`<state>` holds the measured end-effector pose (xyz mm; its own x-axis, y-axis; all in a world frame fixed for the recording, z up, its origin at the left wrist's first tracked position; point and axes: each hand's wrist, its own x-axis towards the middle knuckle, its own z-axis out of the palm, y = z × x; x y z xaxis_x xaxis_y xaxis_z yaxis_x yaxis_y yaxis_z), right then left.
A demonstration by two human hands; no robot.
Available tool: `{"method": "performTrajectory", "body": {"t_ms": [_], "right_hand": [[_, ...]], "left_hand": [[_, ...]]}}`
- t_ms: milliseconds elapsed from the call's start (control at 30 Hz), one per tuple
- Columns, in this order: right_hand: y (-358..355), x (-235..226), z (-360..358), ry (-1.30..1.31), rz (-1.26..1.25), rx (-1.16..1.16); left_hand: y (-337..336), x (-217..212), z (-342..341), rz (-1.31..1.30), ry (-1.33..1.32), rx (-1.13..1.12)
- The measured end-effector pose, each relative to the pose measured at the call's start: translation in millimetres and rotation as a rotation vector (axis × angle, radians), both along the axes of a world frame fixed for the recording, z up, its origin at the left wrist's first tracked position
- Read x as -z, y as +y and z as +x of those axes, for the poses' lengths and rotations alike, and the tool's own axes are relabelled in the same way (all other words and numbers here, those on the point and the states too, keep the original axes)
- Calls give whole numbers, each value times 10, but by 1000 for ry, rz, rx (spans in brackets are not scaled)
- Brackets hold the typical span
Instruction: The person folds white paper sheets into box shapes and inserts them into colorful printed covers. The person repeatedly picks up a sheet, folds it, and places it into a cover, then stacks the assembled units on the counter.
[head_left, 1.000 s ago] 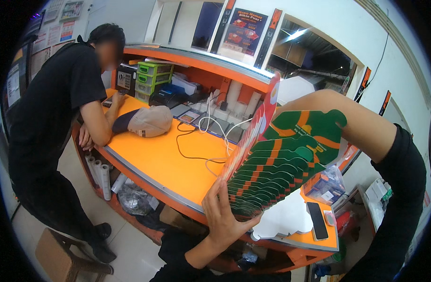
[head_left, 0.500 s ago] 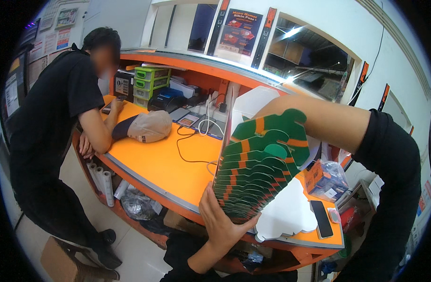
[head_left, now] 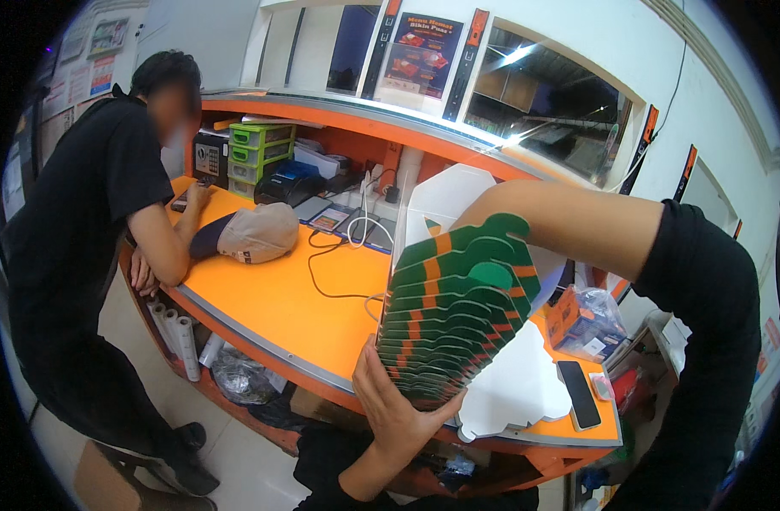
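A nested stack of green cardboard box blanks (head_left: 450, 307) with orange stripes leans upright in front of me, its edges fanned in layers. My left hand (head_left: 398, 409) is closed on the stack's lower end, thumb on one side and fingers on the other. White inner flaps of cardboard (head_left: 445, 192) rise behind the green layers. From the right, my forearm reaches across behind the stack, which hides my right hand and its fingers. Flat white cardboard pieces (head_left: 518, 387) lie on the orange counter just right of the stack.
On the orange counter (head_left: 271, 298) are a cap (head_left: 258, 232), cables, a phone (head_left: 580, 396) and a plastic-wrapped box (head_left: 586, 324). Green drawers (head_left: 258, 153) stand at the back. At left, a person in black (head_left: 92, 213) leans on the counter. Rolls (head_left: 181, 341) sit below.
The top of the green stack has come down a little, and its layers sit closer together. My right forearm has dipped slightly with it; my left hand keeps its hold. The whole view has shifted slightly.
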<state>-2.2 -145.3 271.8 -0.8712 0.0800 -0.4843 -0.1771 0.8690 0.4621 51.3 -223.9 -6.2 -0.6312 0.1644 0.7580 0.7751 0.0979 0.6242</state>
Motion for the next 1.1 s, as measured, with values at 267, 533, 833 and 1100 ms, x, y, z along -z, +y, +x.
{"method": "performTrajectory", "body": {"t_ms": [267, 533, 833, 1100], "right_hand": [[62, -12, -23, 33, -81, -126], [1073, 306, 1201, 964, -798, -46], [2746, 2593, 1850, 733, -346, 810], [2772, 2356, 1918, 1122, -629, 620]], "left_hand": [[-38, -31, -55, 41, 23, -95], [-23, -29, -760, 87, -26, -109], [223, -171, -124, -19, 235, 405], [427, -68, 231, -1054, 548, 821]]}}
